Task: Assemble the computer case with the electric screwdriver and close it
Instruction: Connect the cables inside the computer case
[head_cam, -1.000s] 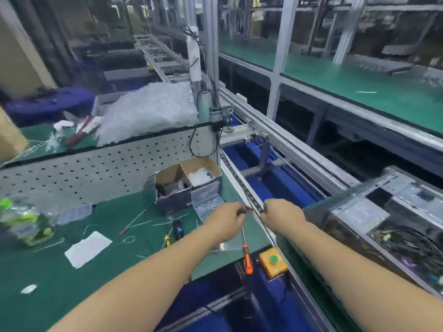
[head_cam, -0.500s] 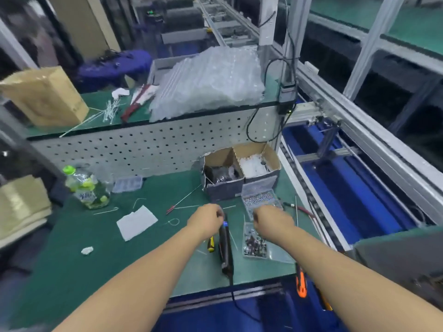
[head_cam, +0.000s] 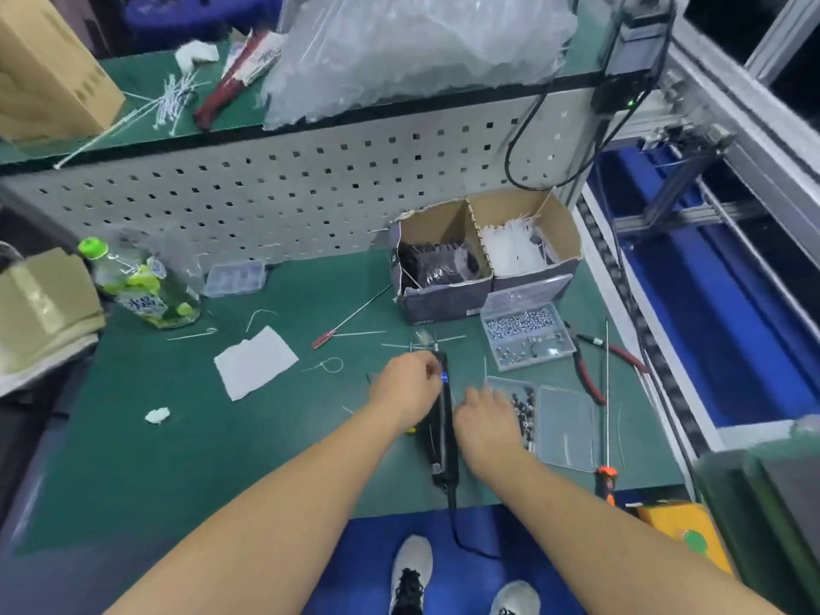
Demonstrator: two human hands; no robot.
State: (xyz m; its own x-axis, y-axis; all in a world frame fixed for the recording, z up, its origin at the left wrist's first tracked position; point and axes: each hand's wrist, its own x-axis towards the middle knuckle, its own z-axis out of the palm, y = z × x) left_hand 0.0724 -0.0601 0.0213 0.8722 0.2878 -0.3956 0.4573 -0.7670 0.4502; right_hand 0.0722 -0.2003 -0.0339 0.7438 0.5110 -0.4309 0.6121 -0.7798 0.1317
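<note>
The black electric screwdriver (head_cam: 443, 432) lies on the green bench mat (head_cam: 222, 437), tip pointing away from me, its cable hanging off the front edge. My left hand (head_cam: 406, 390) sits against the screwdriver's upper left side, fingers curled at its top end. My right hand (head_cam: 486, 421) reaches into the clear tray of dark screws (head_cam: 526, 410) just right of the screwdriver, fingers bent down over the screws. A second clear box of silver screws (head_cam: 526, 335) stands behind it. The computer case (head_cam: 763, 494) shows only as a dark corner at the right edge.
A divided cardboard box (head_cam: 483, 255) of cable ties stands at the back. Red-handled pliers (head_cam: 590, 370) and a long orange-handled screwdriver (head_cam: 606, 415) lie at right. A small red screwdriver (head_cam: 350, 319), white cloth (head_cam: 255, 361) and green bottle (head_cam: 142, 288) lie left. Yellow button box (head_cam: 683, 532) sits low right.
My view swung left and down from the conveyor and case onto the bench. Both hands came down to the electric screwdriver, and the right hand moved on to the dark screw tray.
</note>
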